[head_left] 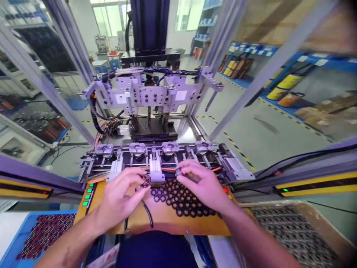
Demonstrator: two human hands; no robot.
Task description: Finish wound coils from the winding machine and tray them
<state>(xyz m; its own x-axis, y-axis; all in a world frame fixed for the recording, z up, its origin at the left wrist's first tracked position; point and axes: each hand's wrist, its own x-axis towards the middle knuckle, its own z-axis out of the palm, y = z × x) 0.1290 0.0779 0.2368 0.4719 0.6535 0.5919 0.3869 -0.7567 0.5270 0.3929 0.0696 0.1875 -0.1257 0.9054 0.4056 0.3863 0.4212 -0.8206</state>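
Between the thumb and fingers of my left hand [125,193] is a small round wound coil part [145,181], dark with reddish spots around its rim. My right hand [203,182] pinches a small grey piece [178,171] at its fingertips; its exact shape is mostly hidden. Beneath and beside the right hand, many black rings [178,197] lie flat on the orange work surface [164,223]. Below my left hand, two dark curved handles [147,214] of a tool rest on that surface; its head is out of sight behind the hand.
A machine fixture with several round holders [170,148] runs behind the hands, under a metal head plate [150,95]. Green buttons [87,196] sit at the left. A blue tray [28,219] of reddish parts is at left, a cardboard box [320,219] of grey parts at right.
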